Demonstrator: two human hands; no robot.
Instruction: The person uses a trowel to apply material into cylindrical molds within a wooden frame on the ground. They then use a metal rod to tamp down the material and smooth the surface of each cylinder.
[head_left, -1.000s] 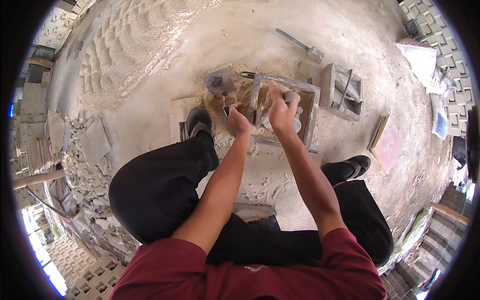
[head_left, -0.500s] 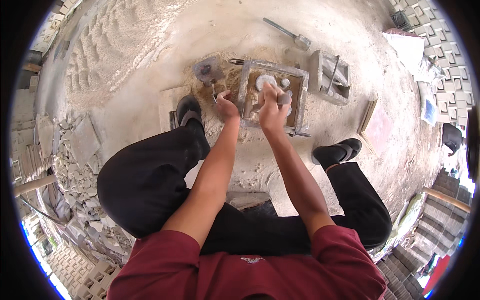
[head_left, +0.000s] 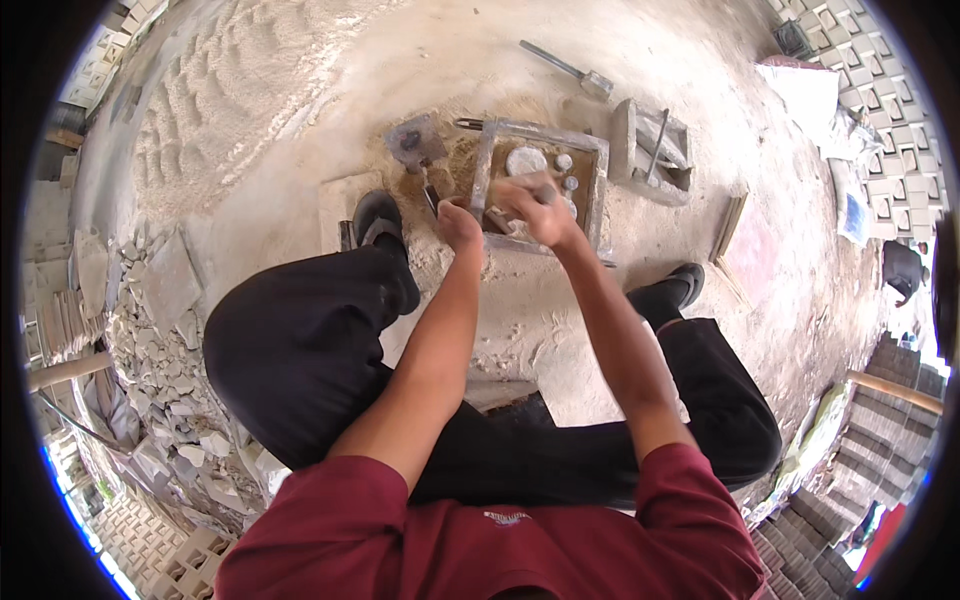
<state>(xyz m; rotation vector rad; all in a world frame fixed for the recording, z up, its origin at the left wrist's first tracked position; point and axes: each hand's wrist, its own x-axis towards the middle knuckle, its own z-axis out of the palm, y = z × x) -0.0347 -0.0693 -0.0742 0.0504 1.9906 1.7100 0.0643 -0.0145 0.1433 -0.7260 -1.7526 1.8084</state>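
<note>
R hand (head_left: 537, 210) grips stubby tool (head_left: 545, 193) over sq. frame (head_left: 602, 180), can't tell if L hand (head_left: 460, 225) grips.

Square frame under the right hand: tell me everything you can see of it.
The frame is a shallow, roughly square border of four straight bars, worn grey-brown and looking like wood. It lies flat on the dusty floor. Brownish, sandy fill sits inside, with a pale disc and smaller round pieces. The right hand, blurred, hides part of its near side; the left hand is by the near-left corner, contact unclear.
</note>
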